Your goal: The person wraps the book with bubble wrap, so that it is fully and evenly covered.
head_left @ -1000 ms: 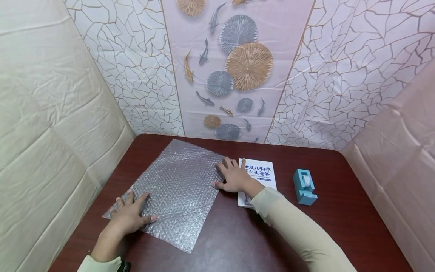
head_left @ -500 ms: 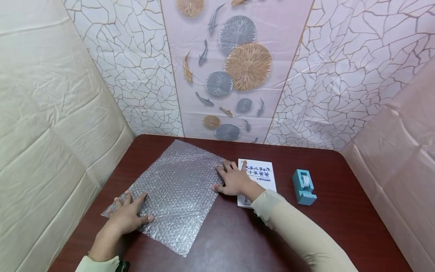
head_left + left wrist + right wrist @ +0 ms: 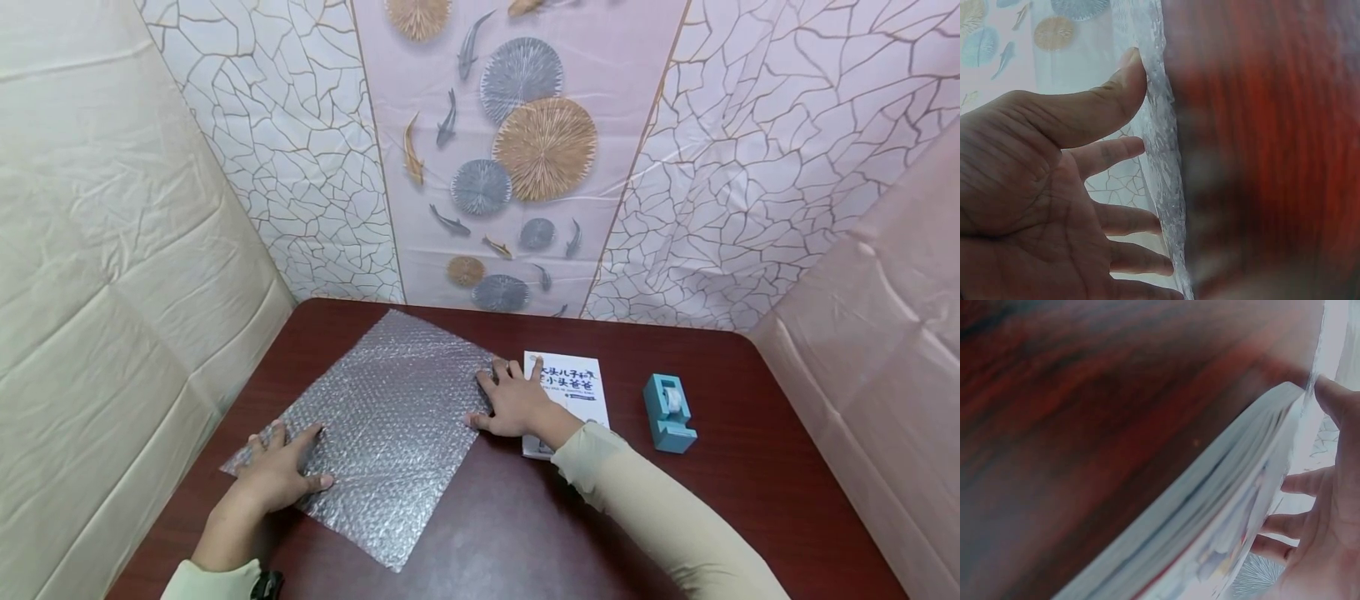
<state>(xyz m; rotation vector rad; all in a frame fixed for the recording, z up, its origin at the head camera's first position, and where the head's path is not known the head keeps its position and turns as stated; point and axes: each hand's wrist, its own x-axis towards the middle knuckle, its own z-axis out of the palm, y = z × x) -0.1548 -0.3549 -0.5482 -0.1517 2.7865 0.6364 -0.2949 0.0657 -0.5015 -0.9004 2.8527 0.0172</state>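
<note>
A clear sheet of bubble wrap (image 3: 382, 433) lies flat and slanted on the left half of the dark red table. My left hand (image 3: 273, 475) rests on its near-left edge with fingers spread; in the left wrist view the thumb and fingertips touch the bubble wrap (image 3: 1163, 137). At the sheet's right corner, my right hand (image 3: 517, 404) presses down with spread fingers. Its wrist and little-finger side overlap a white book (image 3: 577, 383) with blue Chinese lettering. In the right wrist view the book's (image 3: 1210, 506) page edges show beside that hand (image 3: 1329, 506).
A teal tape dispenser (image 3: 670, 412) with a roll of clear tape stands right of the book. The table (image 3: 735, 483) is bounded by a patterned cloth backdrop (image 3: 322, 167) behind and pale padded cloth walls at both sides.
The bubble wrap has shifted slightly left and toward the near side, turning a little. Both hands have moved slightly with it, still spread on it. The book and tape dispenser stay put.
</note>
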